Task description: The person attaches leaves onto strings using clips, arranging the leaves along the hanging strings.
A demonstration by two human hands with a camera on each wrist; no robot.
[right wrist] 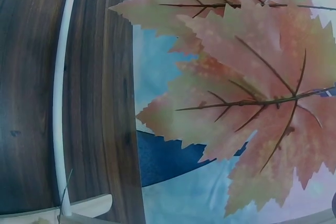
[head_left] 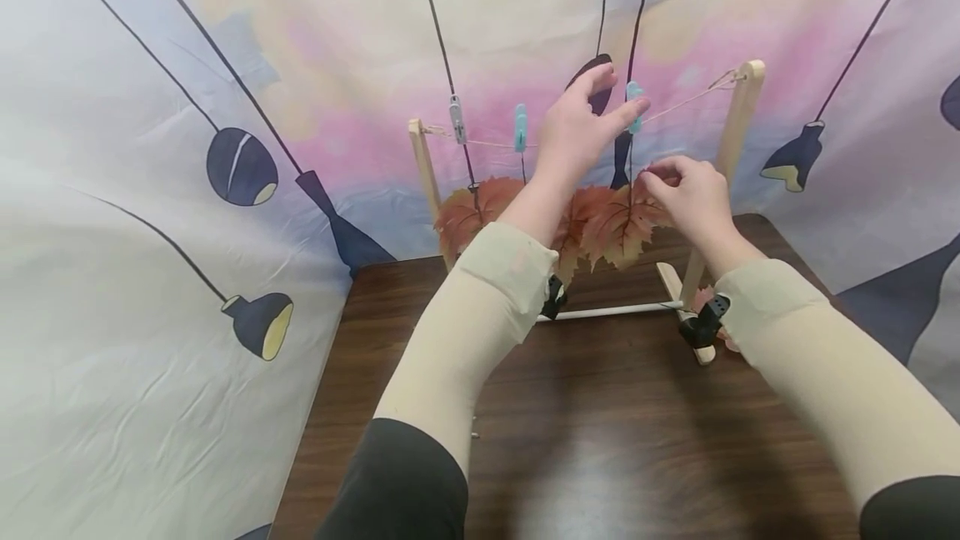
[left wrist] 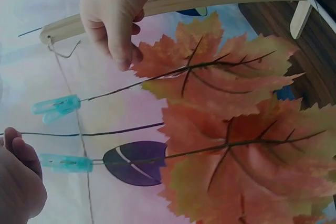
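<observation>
My left hand [head_left: 573,127] is raised at the string [head_left: 678,107], thumb and fingers spread, with a teal clothespin [head_left: 634,107] just past its fingertips. From that clothespin hangs an orange maple leaf [head_left: 621,227] by its dark stem. My right hand [head_left: 693,194] pinches at this leaf's edge with thumb and forefinger; the left wrist view shows the fingertips right at the leaf's upper corner. Another teal clothespin [left wrist: 68,162] holds the stem of a neighbouring leaf [left wrist: 252,156]. Overlapping leaves [right wrist: 278,98] fill much of the right wrist view, where neither hand's fingers show.
The string spans two wooden posts [head_left: 738,119], joined low down by a white rod [head_left: 615,312]. A grey clothespin [head_left: 457,119] clips the string at left, above another leaf [head_left: 480,207]. The frame stands on a dark wooden table [head_left: 600,423] before a lamp-patterned cloth [head_left: 165,273].
</observation>
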